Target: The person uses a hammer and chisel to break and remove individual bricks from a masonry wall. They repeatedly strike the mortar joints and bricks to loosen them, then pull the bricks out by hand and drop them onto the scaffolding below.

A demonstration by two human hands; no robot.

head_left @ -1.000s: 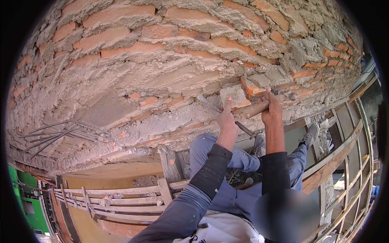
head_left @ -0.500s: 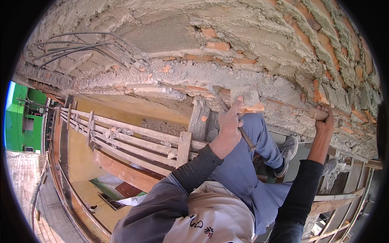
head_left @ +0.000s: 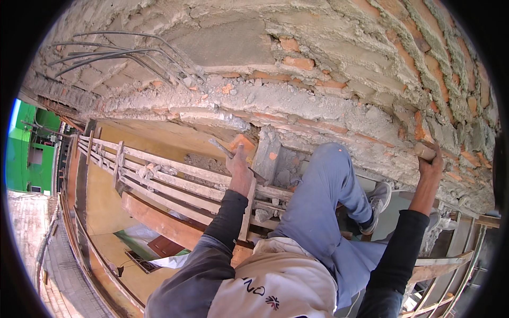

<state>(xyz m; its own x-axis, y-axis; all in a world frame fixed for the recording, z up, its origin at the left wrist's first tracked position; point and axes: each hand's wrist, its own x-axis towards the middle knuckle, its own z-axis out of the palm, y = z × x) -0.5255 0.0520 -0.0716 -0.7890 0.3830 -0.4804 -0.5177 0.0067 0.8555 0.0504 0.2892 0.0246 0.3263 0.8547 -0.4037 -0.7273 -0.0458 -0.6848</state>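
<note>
My left hand (head_left: pixel 241 168) is closed around a long grey metal chisel (head_left: pixel 220 147) and a broken orange brick piece (head_left: pixel 244 143), out over the wooden rails beside the wall ledge. The chisel slants across the palm, its other end showing below the hand. At the right, my right hand (head_left: pixel 433 159) is wrapped round a short brown wooden handle (head_left: pixel 424 151) against the rough brick wall (head_left: pixel 328 53). Whatever the handle belongs to is hidden. Rubble and bare brick edges line the mortar ledge (head_left: pixel 297 108) between the hands.
Bent steel bars (head_left: pixel 114 53) stick out of the wall at the upper left. Wooden rails (head_left: pixel 159 175) run below the ledge, with a drop beyond them. A concrete stub (head_left: pixel 268 153) stands by my bent knee (head_left: pixel 331 164). More scaffold timber (head_left: pixel 440 267) lies lower right.
My left hand has moved left, away from the ledge, carrying the chisel and the brick piece that was at the ledge. My right hand has stayed nearly in place on the wooden handle.
</note>
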